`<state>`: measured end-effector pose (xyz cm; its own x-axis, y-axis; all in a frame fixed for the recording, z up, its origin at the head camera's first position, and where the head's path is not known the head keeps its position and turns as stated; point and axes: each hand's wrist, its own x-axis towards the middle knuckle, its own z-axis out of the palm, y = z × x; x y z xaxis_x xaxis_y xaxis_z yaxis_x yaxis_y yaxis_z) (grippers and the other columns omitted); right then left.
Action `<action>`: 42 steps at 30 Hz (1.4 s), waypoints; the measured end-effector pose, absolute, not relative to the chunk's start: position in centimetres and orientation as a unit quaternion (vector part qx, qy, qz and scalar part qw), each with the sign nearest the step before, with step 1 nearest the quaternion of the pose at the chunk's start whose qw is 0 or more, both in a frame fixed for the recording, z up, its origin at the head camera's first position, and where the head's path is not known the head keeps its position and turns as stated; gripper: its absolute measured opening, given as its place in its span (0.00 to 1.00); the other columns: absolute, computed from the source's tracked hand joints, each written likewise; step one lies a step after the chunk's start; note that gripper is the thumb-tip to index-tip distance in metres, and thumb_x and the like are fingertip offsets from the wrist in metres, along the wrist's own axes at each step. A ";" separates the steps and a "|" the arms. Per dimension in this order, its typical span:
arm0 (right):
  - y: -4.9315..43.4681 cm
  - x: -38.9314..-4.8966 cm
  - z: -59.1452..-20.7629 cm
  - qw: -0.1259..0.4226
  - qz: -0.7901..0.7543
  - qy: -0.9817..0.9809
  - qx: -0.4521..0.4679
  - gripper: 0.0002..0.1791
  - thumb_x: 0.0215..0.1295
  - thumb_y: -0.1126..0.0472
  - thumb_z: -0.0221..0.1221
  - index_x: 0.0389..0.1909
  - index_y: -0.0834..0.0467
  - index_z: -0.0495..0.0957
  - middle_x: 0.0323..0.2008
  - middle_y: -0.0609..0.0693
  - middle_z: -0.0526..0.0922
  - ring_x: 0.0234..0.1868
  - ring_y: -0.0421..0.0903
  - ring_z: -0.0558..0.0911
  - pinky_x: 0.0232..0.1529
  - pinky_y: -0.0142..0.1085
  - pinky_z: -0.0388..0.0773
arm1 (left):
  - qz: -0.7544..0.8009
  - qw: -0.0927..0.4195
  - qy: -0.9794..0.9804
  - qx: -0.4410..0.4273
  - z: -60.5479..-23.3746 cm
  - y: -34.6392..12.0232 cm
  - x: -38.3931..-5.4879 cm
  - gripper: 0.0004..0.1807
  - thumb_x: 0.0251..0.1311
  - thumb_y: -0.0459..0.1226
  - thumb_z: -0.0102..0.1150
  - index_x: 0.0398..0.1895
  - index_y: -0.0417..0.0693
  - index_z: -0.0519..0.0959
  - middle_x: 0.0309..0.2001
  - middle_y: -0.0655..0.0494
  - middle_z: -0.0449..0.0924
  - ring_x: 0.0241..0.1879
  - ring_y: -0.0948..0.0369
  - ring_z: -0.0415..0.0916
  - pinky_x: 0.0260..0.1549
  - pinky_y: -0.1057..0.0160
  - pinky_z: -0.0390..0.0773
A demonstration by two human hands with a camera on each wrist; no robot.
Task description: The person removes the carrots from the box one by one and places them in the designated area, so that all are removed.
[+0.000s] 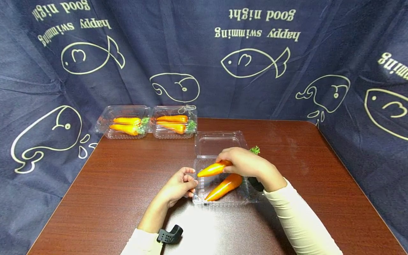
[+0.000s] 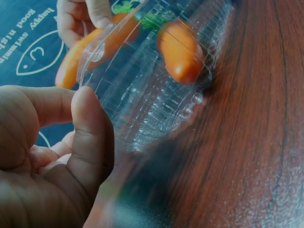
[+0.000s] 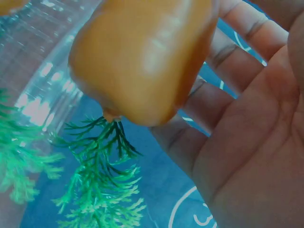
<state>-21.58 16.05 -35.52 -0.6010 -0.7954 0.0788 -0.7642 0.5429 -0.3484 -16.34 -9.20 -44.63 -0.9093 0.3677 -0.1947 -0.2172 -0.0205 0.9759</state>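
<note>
My right hand (image 1: 240, 163) grips an orange carrot (image 1: 211, 169) over a clear plastic clamshell box (image 1: 200, 197). The carrot's tip points left, and green leaves (image 3: 102, 175) hang from its thick end in the right wrist view. A second carrot (image 1: 226, 187) lies slanted inside the box, its rounded end showing through the clear wall in the left wrist view. At the box's left edge, my left hand (image 1: 181, 184) pinches the rim between thumb (image 2: 90, 123) and fingers. The box's lid (image 1: 220, 136) is folded back, away from me.
Two more clear boxes stand side by side at the table's back left: a left box (image 1: 111, 136) and a right box (image 1: 173, 136), each with a pair of carrots inside. A dark blue curtain (image 1: 204, 35) with fish drawings borders the brown table (image 1: 296, 159).
</note>
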 end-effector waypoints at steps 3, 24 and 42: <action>16.3 -21.6 -35.0 0.029 -0.181 0.876 -0.445 0.12 0.56 0.68 0.69 0.42 0.56 0.83 0.37 0.44 0.81 0.38 0.42 0.79 0.44 0.39 0.77 | 0.714 0.204 0.668 0.057 -44.6 -9.2 -16.3 0.25 0.63 0.23 0.54 0.60 0.32 0.58 0.27 0.53 0.71 0.22 0.64 0.71 0.18 0.73 0.75; 20.3 -24.9 -34.6 -0.005 -0.170 0.887 -0.430 0.13 0.54 0.70 0.70 0.42 0.60 0.83 0.37 0.48 0.82 0.35 0.43 0.77 0.38 0.41 0.74 | 0.717 0.200 0.665 0.059 -44.6 -9.1 -16.3 0.27 0.62 0.22 0.54 0.62 0.29 0.56 0.27 0.54 0.71 0.22 0.65 0.70 0.18 0.73 0.74; 24.1 -27.0 -35.6 -0.018 -0.173 0.912 -0.371 0.14 0.56 0.72 0.67 0.44 0.62 0.83 0.40 0.51 0.83 0.40 0.49 0.80 0.45 0.47 0.75 | 0.717 0.201 0.665 0.060 -44.8 -8.7 -16.3 0.26 0.62 0.22 0.53 0.62 0.29 0.56 0.27 0.54 0.71 0.22 0.66 0.70 0.18 0.74 0.74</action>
<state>-27.04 24.08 -35.64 -0.7235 -0.6711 0.1619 -0.6838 0.6646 -0.3013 -16.29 -8.66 -44.85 -0.9124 0.3674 -0.1807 -0.2073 -0.0340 0.9777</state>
